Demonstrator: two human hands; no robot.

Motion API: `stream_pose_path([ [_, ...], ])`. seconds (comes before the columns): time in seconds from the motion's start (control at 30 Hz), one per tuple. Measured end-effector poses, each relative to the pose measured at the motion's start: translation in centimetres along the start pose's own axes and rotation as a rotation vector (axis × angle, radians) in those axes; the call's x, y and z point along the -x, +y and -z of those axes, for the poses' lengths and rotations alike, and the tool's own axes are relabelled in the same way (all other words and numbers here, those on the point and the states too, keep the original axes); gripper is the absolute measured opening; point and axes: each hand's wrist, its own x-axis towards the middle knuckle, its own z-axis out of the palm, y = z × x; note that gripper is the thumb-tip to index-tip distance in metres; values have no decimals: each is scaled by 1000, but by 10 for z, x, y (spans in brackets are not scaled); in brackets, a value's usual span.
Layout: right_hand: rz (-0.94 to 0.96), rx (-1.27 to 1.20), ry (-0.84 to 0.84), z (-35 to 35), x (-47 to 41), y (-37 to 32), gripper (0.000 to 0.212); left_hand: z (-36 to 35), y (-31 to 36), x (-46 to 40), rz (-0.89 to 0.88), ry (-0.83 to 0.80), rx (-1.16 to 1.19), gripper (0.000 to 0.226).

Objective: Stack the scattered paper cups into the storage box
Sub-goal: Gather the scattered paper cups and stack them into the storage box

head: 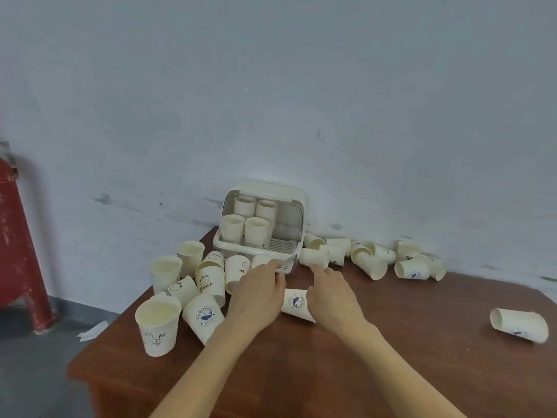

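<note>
A whale-print cup [297, 303] is seen lying on its side betw. both hands. The left hand [256, 292] is laid at its left end, fingers fairly straight, reaching toward the storage box [259, 224]; grip can't be told. The right hand [333, 292] is placed over its right end, fingers extended, nothing visibly clasped. The box is set open at the table's [391, 357] far edge by the wall, w/ four cup stacks [250, 221] inside. Loose cups are scattered left [187, 285] and right [376, 257] of it; one lone cup [518, 325] is left well apart, far right.
</note>
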Motion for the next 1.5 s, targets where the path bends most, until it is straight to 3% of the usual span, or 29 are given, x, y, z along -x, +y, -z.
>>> stream_pose_path([
  [0.67, -173, -39, -25, -2, 98, 34, 43, -27, -1, 86, -40, -162, 12, 37],
  [1.2, 37, -162, -15, -51, 88, -41, 43, 28, -76, 105, 102, 10, 10, 38],
  [1.37, 126, -220, -38, -58, 71, -81, 40, 58, -103, 110, 210, 121, -112, 39],
  [1.5, 197, -193, -82, -66, 51, -111, 41, 70, -123, 109, 267, 59, -258, 43],
])
